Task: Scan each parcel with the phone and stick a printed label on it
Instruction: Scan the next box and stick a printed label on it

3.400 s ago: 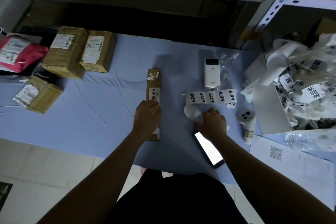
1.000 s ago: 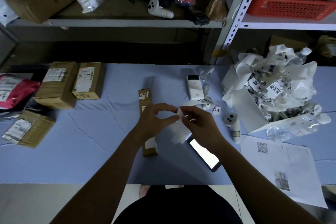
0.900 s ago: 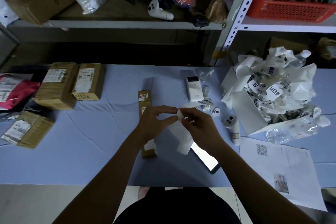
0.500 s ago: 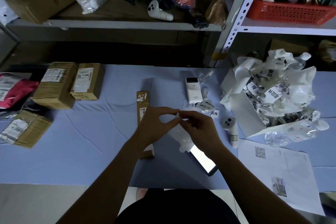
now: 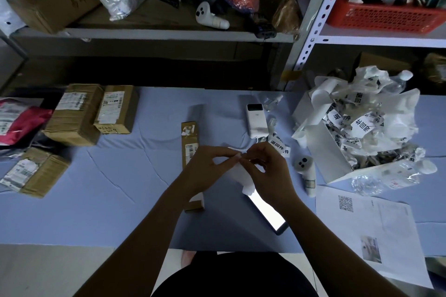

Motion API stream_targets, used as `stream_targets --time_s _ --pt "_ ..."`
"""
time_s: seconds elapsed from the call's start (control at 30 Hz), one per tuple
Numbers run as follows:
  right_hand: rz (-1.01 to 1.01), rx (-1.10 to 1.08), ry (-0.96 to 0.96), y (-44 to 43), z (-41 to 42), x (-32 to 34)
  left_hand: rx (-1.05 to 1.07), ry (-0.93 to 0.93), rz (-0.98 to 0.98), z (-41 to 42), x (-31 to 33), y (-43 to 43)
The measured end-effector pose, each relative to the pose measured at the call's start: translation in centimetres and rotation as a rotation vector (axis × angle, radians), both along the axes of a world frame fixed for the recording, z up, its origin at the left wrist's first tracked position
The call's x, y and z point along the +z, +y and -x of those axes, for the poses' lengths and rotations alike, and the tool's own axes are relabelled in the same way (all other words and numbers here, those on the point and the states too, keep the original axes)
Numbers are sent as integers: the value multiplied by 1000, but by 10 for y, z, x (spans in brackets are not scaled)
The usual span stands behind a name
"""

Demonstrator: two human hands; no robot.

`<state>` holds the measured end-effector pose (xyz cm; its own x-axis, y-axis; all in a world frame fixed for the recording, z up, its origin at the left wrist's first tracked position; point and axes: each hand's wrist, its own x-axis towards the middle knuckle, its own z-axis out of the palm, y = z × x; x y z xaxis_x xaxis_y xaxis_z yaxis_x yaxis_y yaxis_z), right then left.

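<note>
- Your left hand [image 5: 204, 171] and right hand [image 5: 270, 173] each pinch the printed label [image 5: 237, 157]. Its backing strip [image 5: 242, 179] hangs below.
- An uneven pull would likely fold the sticky label onto itself or your fingertips.
- The narrow cardboard parcel [image 5: 189, 144] lies on the bench [image 5: 120, 200], partly under your left hand. The lit phone [image 5: 266, 216] lies beside your right wrist.

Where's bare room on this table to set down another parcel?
The widest bare cloth lies between the left cartons and the long narrow parcel, down to the near edge. Smaller patch behind that parcel, left of the white device. Right of the phone is crowded: scrap box, paper sheet.
</note>
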<state>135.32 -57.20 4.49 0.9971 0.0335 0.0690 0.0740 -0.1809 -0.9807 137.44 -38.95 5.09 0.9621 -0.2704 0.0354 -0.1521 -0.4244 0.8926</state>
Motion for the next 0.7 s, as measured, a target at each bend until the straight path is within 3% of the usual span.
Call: stream_targets --time_s 0.23,0.37,0.53,0.7 --pt "103 6 -58 3 4 1 49 -2 67 3 0 2" --pt "18 -28 -24 2 6 -1 62 -67 140 6 6 1" --pt "-56 -43 52 -3 4 2 112 -83 90 2 10 1" --pt "-50 -49 -20 -3 6 8 64 -298 -34 3 19 0"
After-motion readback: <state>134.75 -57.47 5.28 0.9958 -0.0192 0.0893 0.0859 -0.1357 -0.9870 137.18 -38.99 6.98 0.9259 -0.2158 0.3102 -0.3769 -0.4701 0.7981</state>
